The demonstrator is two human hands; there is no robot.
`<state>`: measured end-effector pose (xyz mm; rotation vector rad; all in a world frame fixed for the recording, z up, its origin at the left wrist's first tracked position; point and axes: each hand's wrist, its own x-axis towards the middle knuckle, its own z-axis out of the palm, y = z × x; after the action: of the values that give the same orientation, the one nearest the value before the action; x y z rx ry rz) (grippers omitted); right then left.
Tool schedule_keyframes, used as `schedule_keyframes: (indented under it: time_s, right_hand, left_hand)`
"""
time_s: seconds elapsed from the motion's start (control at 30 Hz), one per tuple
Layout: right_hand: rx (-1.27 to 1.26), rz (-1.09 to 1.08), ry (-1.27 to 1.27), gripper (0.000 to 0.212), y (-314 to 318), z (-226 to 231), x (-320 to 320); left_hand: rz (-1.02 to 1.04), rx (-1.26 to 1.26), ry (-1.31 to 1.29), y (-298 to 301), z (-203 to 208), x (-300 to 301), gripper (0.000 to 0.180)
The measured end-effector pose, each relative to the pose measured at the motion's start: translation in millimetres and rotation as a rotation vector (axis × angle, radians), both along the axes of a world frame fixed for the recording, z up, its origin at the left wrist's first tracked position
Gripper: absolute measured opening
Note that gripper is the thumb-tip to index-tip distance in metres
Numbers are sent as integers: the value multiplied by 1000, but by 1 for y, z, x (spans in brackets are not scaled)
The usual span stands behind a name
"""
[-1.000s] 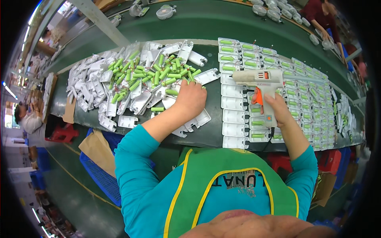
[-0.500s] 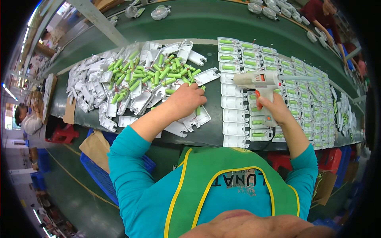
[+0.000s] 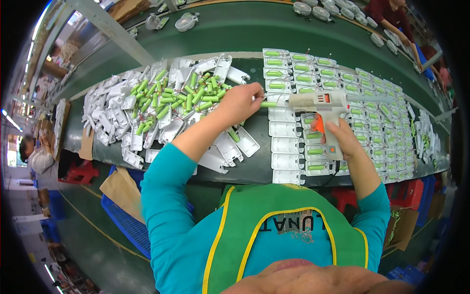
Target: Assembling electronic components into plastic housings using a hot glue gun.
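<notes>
The left hand [image 3: 240, 104] pinches a green cylinder [image 3: 269, 104] over the rowed white shells' [image 3: 284, 144] left edge, near the tip of the glue gun [image 3: 325, 103] clasped in the right hand [image 3: 343, 138]; bare worktop [image 3: 252, 169] separates rows from the loose heap [image 3: 110, 105]

The left of two head-worn fisheye cameras looks steeply down and forward at the long, dark green tabletop [image 3: 262, 164] from above its near side. Near the lens, before the tabletop, is the wearer's yellow-edged green cloth apron [image 3: 264, 201]; farther off, beyond the tabletop, a smooth green surface [image 3: 254, 29] curves across.
</notes>
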<state>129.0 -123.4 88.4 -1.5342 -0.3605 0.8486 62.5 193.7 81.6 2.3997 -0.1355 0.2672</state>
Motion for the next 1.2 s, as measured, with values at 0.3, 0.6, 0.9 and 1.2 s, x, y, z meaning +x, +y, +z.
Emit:
schedule_keyframes:
  time_s: [0.3,0.6,0.9,1.2]
  right_hand:
    - [-18,-27,3,44,-6,-2,-6]
    - [-57,-55,-30,36,2,2,-8]
    - [-18,-65,-47,36,13,0,-4]
    - [-51,-41,-36,38,7,8,-8]
  left_hand:
    - [50,318,-136,-33,-57,49,3]
    - [52,311,-144,-28,-60,51,10]
    - [62,317,-133,-31,-61,55,8]
    - [62,349,-99,-29,-58,54,8]
